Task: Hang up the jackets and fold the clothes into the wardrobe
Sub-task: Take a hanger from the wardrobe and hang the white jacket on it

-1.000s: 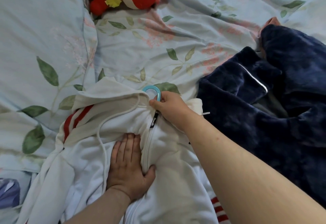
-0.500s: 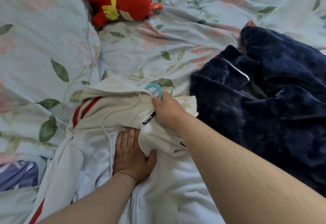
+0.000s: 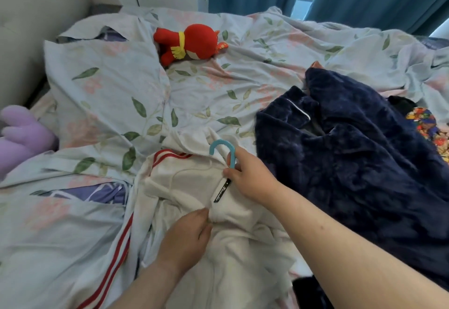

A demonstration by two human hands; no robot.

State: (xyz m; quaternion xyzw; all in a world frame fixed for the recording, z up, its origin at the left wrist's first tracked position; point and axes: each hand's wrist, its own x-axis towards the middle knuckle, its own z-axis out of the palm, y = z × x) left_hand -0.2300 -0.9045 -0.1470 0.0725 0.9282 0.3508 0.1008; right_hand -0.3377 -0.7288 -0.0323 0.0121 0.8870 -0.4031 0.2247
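Two hands held a limp white red-striped hooded jacket [image 3: 189, 182] on the floral bed cover [image 3: 199, 94]: right hand [image 3: 252, 182] gripping its blue plastic hanger hook [image 3: 222, 148], likely the firmest hold, left hand [image 3: 187, 238] pinching the soft front.

Red plush toy [image 3: 188, 42], purple plush [image 3: 23, 136]

Right hand [image 3: 250, 177] ahead of left hand [image 3: 187, 233], both with curled fingers

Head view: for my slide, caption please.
Right hand grips blue hanger hook in white jacket; left hand holds its front.
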